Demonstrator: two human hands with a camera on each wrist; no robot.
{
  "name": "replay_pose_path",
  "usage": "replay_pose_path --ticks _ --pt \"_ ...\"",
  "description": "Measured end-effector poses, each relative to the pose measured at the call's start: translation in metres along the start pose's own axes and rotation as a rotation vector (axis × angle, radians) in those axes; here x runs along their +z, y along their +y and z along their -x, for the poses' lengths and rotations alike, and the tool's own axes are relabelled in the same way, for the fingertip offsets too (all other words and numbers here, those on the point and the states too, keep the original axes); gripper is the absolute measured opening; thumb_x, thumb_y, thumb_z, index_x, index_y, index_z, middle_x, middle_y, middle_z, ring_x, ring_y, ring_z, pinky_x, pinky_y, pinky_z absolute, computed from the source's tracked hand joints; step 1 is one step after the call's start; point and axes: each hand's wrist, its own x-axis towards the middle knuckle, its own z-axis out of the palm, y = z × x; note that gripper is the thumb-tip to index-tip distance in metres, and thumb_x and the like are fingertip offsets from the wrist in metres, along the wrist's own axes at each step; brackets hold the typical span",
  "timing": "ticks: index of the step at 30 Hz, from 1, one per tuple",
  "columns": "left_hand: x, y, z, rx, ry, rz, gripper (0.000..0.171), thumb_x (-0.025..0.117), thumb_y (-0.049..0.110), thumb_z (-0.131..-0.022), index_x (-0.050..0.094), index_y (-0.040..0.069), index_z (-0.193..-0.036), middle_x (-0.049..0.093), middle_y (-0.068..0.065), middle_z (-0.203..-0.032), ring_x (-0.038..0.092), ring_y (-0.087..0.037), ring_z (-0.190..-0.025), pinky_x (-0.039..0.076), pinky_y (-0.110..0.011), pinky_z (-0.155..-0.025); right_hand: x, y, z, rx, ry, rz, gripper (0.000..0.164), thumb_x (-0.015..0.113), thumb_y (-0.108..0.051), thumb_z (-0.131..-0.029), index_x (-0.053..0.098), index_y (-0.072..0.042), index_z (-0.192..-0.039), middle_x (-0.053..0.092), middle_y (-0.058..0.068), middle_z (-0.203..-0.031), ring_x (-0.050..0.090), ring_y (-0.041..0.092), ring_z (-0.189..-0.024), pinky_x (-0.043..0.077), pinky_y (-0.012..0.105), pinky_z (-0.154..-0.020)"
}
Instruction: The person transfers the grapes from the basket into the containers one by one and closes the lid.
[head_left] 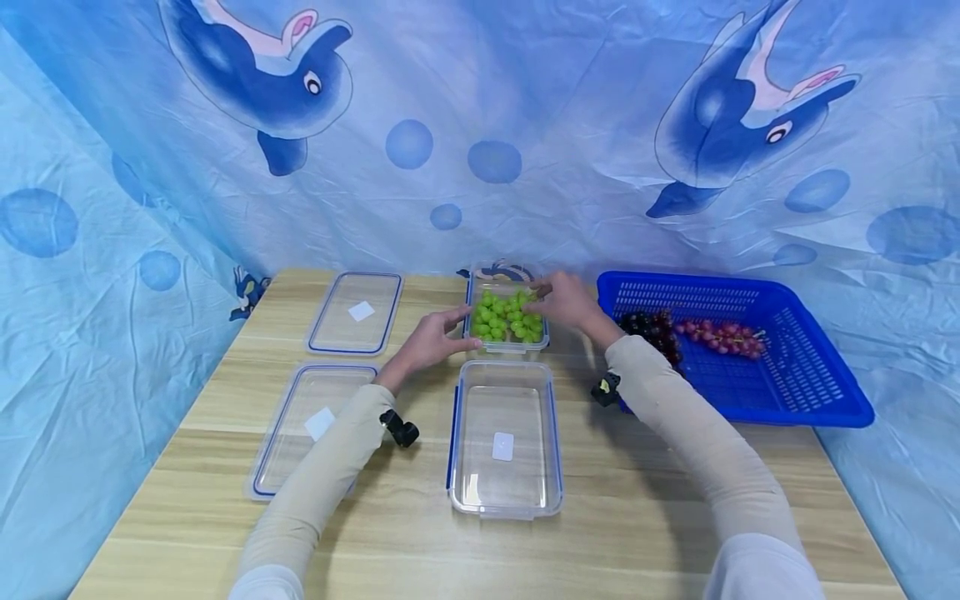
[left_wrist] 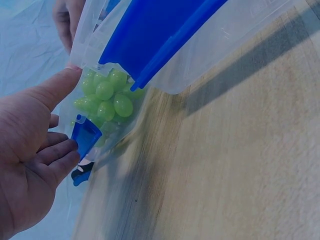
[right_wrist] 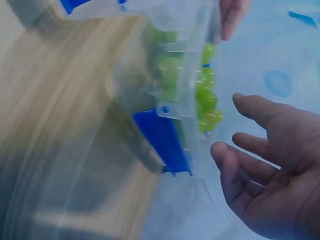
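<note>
Green grapes [head_left: 504,315] lie in a small clear box [head_left: 508,345] with blue side clips at the back middle of the table. My left hand [head_left: 438,337] is at the box's left side, thumb tip at its near left corner and fingers along the wall. In the left wrist view, the left hand's thumb [left_wrist: 59,86] reaches the rim and its other fingers extend beside a blue clip [left_wrist: 85,136]. Over the box's right edge is my right hand [head_left: 567,302]. Seen from the right wrist, its fingers [right_wrist: 250,165] are loosely bent, apart from the grapes, with nothing between them.
A larger clear box [head_left: 504,483] with a white label stands nearer. Two clear lids, one farther back [head_left: 345,333] and one nearer [head_left: 300,454], lie left. A blue basket [head_left: 757,400] at right holds dark grapes [head_left: 651,332] and red grapes [head_left: 723,337]. A dolphin-print curtain [head_left: 480,100] hangs behind.
</note>
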Motion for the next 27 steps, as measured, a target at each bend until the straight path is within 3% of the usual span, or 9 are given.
replay_pose_path --ticks 5,16,18,21,24,27 --pt "0.0 -0.001 0.0 -0.002 -0.006 0.014 0.083 0.079 0.04 -0.09 0.042 0.005 -0.155 0.035 -0.016 -0.163 0.041 -0.032 -0.146 0.041 -0.038 -0.118 -0.022 -0.005 0.015 -0.077 0.032 -0.071 0.046 0.077 -0.032 -0.094 0.069 -0.007 -0.131 0.073 0.018 -0.121 0.071 0.032 -0.105 0.062 0.048 -0.087" --pt "-0.001 -0.002 -0.001 -0.002 0.006 -0.006 0.083 0.079 0.041 -0.089 0.042 0.005 -0.154 0.036 -0.015 -0.163 0.042 -0.031 -0.146 0.041 -0.037 -0.118 -0.086 0.002 0.056 -0.092 0.153 -0.168 0.055 0.075 -0.043 -0.093 0.065 -0.013 -0.139 0.072 0.014 -0.126 0.069 0.033 -0.111 0.059 0.051 -0.091" --pt "-0.001 -0.002 -0.001 -0.007 0.006 -0.004 0.083 0.079 0.04 -0.089 0.042 0.005 -0.154 0.036 -0.014 -0.163 0.042 -0.031 -0.146 0.041 -0.037 -0.118 -0.1 0.008 0.064 -0.096 0.186 -0.152 0.054 0.075 -0.043 -0.093 0.066 -0.015 -0.138 0.073 0.013 -0.124 0.07 0.031 -0.11 0.06 0.047 -0.091" --pt "-0.001 -0.001 0.0 -0.012 0.006 -0.003 0.083 0.079 0.04 -0.089 0.042 0.004 -0.154 0.036 -0.014 -0.163 0.042 -0.032 -0.146 0.041 -0.038 -0.118 -0.12 0.022 0.077 -0.089 0.217 -0.121 0.052 0.076 -0.042 -0.093 0.067 -0.016 -0.136 0.073 0.013 -0.123 0.07 0.025 -0.109 0.058 0.031 -0.086" --pt "-0.001 0.0 0.0 -0.011 0.003 -0.001 0.082 0.079 0.04 -0.09 0.042 0.004 -0.154 0.035 -0.015 -0.163 0.042 -0.033 -0.146 0.041 -0.039 -0.118 -0.138 0.038 0.09 -0.066 0.208 -0.106 0.049 0.076 -0.038 -0.093 0.067 -0.017 -0.136 0.072 0.014 -0.125 0.068 0.012 -0.106 0.053 0.016 -0.08" --pt "0.0 0.0 0.0 -0.008 0.005 -0.001 0.081 0.079 0.039 -0.09 0.043 0.004 -0.154 0.036 -0.016 -0.163 0.043 -0.032 -0.145 0.042 -0.039 -0.118 -0.154 0.057 0.103 -0.047 0.196 -0.094 0.046 0.076 -0.034 -0.094 0.068 -0.017 -0.136 0.071 0.015 -0.127 0.065 0.0 -0.101 0.05 0.01 -0.078"
